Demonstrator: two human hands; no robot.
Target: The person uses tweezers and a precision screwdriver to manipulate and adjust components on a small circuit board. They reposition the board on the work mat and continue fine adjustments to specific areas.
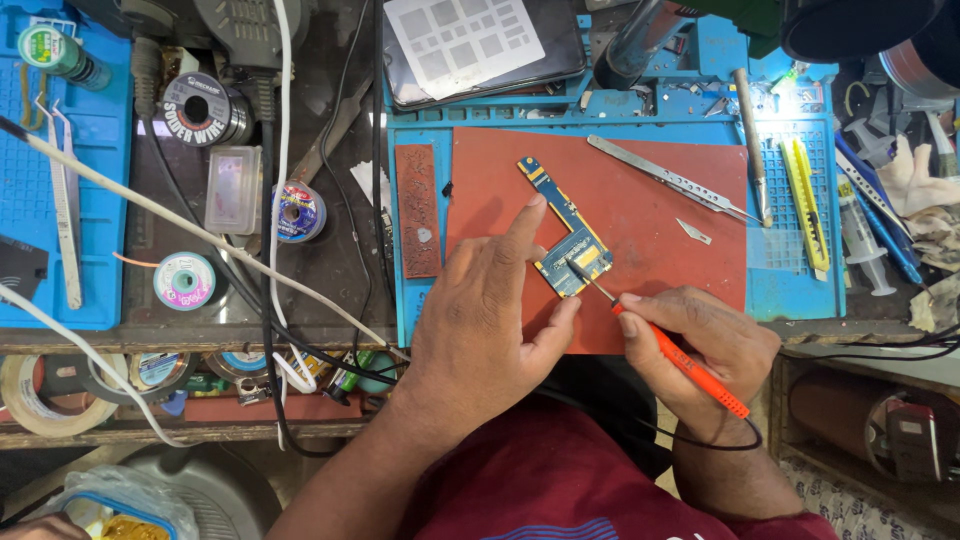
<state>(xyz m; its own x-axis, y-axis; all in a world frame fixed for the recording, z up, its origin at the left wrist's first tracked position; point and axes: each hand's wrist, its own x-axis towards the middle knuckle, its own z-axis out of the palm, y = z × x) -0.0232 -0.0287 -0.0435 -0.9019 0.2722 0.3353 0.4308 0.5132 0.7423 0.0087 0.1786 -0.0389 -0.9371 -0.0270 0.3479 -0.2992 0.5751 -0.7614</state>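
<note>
Gripping an orange-handled soldering iron [682, 362] like a pen, the right hand [700, 345] closes fully around its handle and sets the tip on a small blue circuit board [567, 245] just above the grip. Beside it, the left hand [480, 310] lies open, forefinger and thumb pinning the board's edges to a red mat [640, 215] on the worktop. Beyond the grip, up and to the right, metal tweezers [672, 180] and a yellow utility knife [805, 200] rest well apart from the board. Solder wire spools [205, 108] sit far to the left
</note>
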